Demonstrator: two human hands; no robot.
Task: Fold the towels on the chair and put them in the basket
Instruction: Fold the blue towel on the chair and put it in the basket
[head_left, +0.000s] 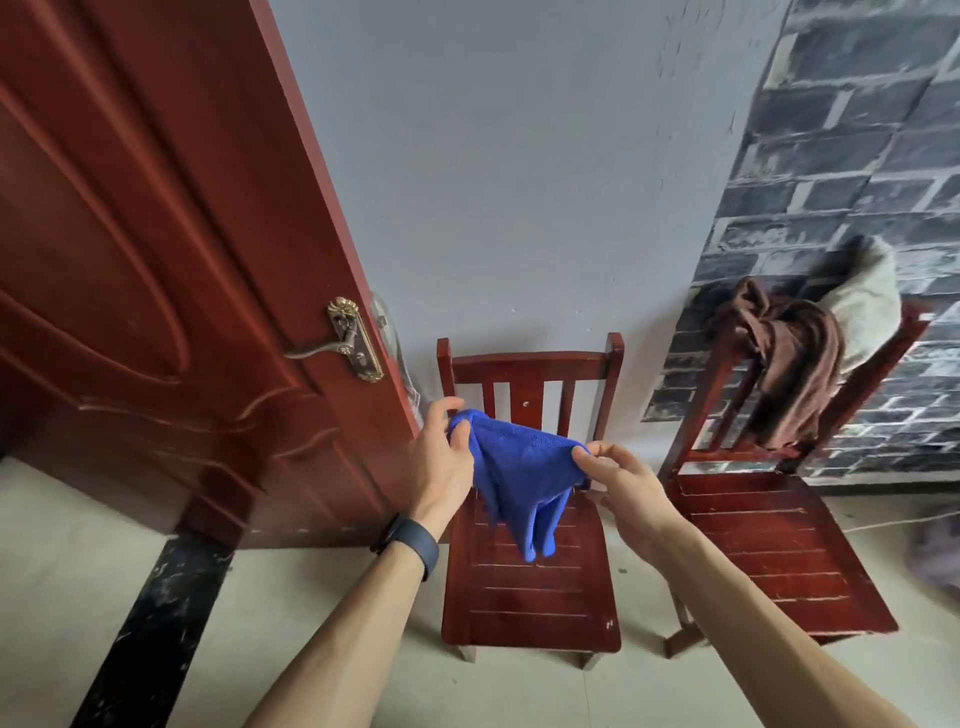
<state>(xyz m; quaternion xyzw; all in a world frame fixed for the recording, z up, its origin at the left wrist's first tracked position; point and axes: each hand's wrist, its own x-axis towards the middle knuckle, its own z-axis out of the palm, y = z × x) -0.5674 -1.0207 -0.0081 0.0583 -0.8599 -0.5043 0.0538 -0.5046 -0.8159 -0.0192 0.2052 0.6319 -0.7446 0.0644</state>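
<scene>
Blue towel (519, 478) held up over the middle chair (535, 587); two more towels hang on the right-hand chair (769, 540).
The blue towel is bright and unfolded. The left hand (441, 457) pinches one upper corner and the right hand (623, 483) the other, so its top edge sags between them and the rest droops in loose folds above the slatted seat of the dark red wooden chair. On the matching chair just beside it, a crumpled brown towel (789, 364) is draped over the backrest, with a pale cream towel (867, 306) bunched on the top rail against it.
</scene>
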